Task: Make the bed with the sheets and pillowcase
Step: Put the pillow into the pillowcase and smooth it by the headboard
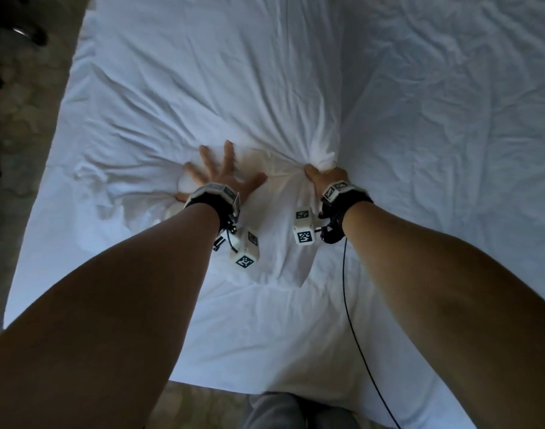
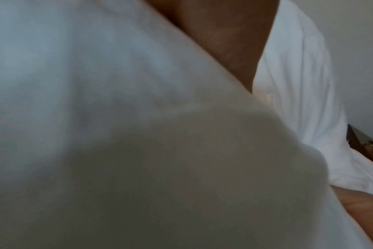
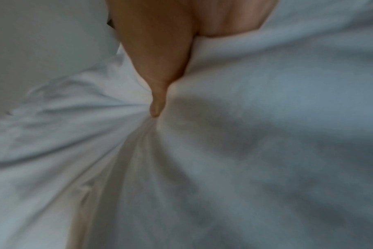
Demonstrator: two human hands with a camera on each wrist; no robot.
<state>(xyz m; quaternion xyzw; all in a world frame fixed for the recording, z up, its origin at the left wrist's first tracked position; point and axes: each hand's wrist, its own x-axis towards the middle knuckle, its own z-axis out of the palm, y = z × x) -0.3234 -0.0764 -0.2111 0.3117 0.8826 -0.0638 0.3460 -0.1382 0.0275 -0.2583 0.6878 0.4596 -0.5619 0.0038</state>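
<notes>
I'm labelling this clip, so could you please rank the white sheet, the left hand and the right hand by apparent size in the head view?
1. White sheet, by far.
2. Left hand, fingers spread.
3. Right hand, bunched round fabric, so it looks smaller.

Your sheet was matt white woven cloth, thin and creased, bunched into fine folds where your right hand gripped it. Your wrist bands looked like black fabric carrying smooth white plastic blocks with printed matt markers. The cable was thin, black and slightly glossy.
</notes>
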